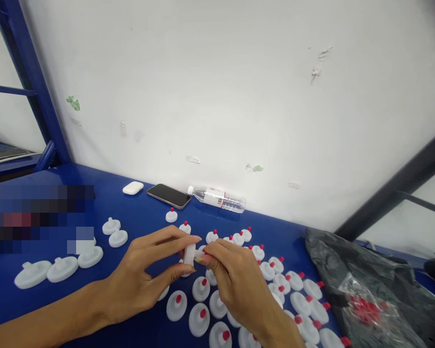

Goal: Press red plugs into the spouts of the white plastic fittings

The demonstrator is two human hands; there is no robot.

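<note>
Apparently unreadable, the bottle (219,198) label (217,197) shows red.

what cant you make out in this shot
- Head view: a pixelated patch blurs whatever lies on the table's left side.
- The white disc between left hand and right hand: fingers cover its middle, so a red cap cannot be confirmed.
- Small red parts in the clear bag: too blurred to identify.
- Discs at the bottom edge are cut off.

Both hands met just in front of the phone (168,195): the left hand (150,275) pinched a white disc (189,253) edgewise while the right hand (235,280) touched its face, above red-capped discs (199,319).
</note>
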